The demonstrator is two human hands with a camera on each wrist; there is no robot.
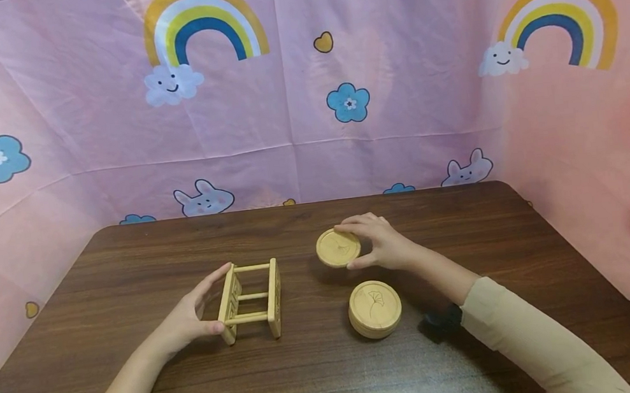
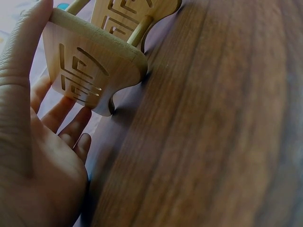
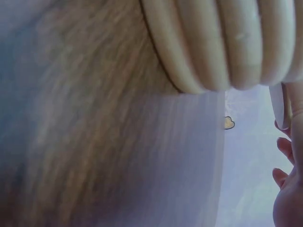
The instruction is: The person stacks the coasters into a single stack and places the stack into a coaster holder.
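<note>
Left hand is gripping the rack by 1 end, likely steadying it on the bench, while right hand is pinching 1 coaster by its rim, beyond the stack, probably keeping its face clear.

Bare wood opens a lane between the fretwork coaster rack and the stack of ginkgo-leaf coasters at its 3 o'clock; it runs back to 6 o'clock. The raised coaster, at the rack's 2 o'clock, narrows the far end. The rack's 9 o'clock side is blocked by the left hand. From above, gaps show between its dowels. Around the stack, the right hand bars 12 o'clock; the sleeved forearm and wrist camera obstruct 3 to 4. Printed cloth walls the table's 12 o'clock edge.
</note>
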